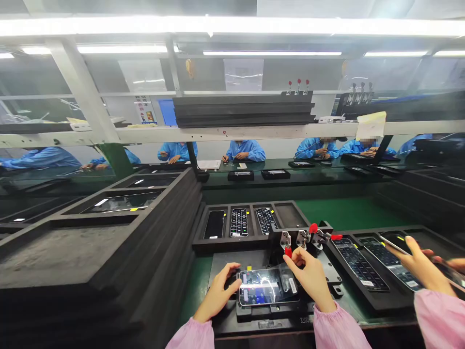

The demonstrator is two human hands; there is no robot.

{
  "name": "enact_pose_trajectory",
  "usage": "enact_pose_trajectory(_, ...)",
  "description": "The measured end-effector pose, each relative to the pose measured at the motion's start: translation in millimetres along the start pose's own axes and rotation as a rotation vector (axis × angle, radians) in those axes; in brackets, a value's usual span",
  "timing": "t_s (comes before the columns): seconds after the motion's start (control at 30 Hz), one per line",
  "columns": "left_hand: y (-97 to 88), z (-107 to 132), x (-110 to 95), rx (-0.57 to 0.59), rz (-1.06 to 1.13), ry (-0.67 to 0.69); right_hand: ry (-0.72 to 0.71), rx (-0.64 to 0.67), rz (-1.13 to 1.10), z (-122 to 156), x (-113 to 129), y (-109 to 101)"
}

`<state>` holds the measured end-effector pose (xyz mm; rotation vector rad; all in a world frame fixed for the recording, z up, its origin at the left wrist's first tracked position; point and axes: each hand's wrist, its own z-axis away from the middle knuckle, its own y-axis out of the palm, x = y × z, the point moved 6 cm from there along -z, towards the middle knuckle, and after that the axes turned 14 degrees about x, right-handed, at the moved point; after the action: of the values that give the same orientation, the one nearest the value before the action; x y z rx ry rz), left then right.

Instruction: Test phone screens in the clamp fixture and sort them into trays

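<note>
A smartphone (259,289) lies screen up in a black fixture (267,312), its screen reflecting the lights. A clear film with a white label (290,285) covers its right end. My left hand (218,293) rests at the phone's left end, thumb at its edge and fingers spread apart. Above the right end, my right hand (308,274) has thumb and bent fingers closed around the red handle (288,252) of a toggle clamp. Two more toggle clamps (317,236) with red grips stand beside it. The fingertips of my right hand partly hide the handle.
Behind the fixture sits a foam tray (250,241) with several phones. Stacked foam trays (156,252) rise on the left. At right, a co-worker's hand (423,266) holds a phone above another tray (395,303). A shelf beam (261,132) crosses overhead.
</note>
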<state>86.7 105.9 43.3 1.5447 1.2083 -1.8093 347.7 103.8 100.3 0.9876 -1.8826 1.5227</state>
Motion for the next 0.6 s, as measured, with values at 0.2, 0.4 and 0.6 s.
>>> enact_pose_trajectory(0.2, 0.5, 33.1, 1.6, -0.084, -0.241, -0.061, 0.016, 0.008, -0.027, -0.3, 1.2, -0.7)
enact_pose_trajectory(0.4, -3.4, 41.4, 1.2, -0.12, -0.347, -0.07, 0.011, 0.002, -0.009, -0.5, -1.5, 1.1)
enact_pose_trajectory(0.6, -5.0, 32.6, -6.2, -0.138, -0.331, -0.036, 0.007, 0.009, -0.039, -1.4, -4.8, 2.0)
